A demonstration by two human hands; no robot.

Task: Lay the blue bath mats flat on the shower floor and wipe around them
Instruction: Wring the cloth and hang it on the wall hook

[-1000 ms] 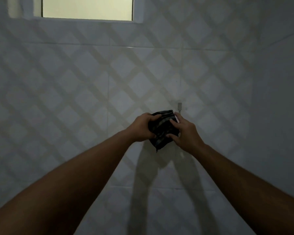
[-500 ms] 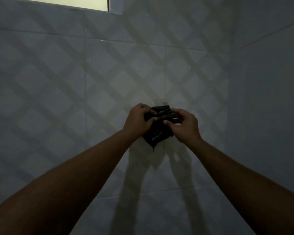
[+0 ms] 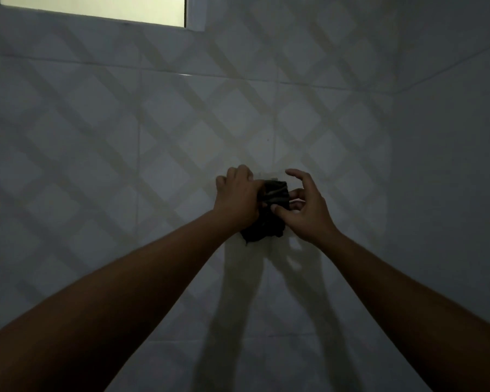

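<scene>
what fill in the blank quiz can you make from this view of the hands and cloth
The hand bunching the cloth is the person's ____ one.
The right hand has its ____ finger raised off the cloth.
A lit ____ sits at the wall's top left.
Missing: left; index; window.

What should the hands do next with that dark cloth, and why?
Probably the right hand should close firmly on the dark cloth. The left hand grips the bunched cloth near the tiled wall, but the right hand's index finger is lifted and only its thumb plainly touches it; two hands could spread it.
</scene>
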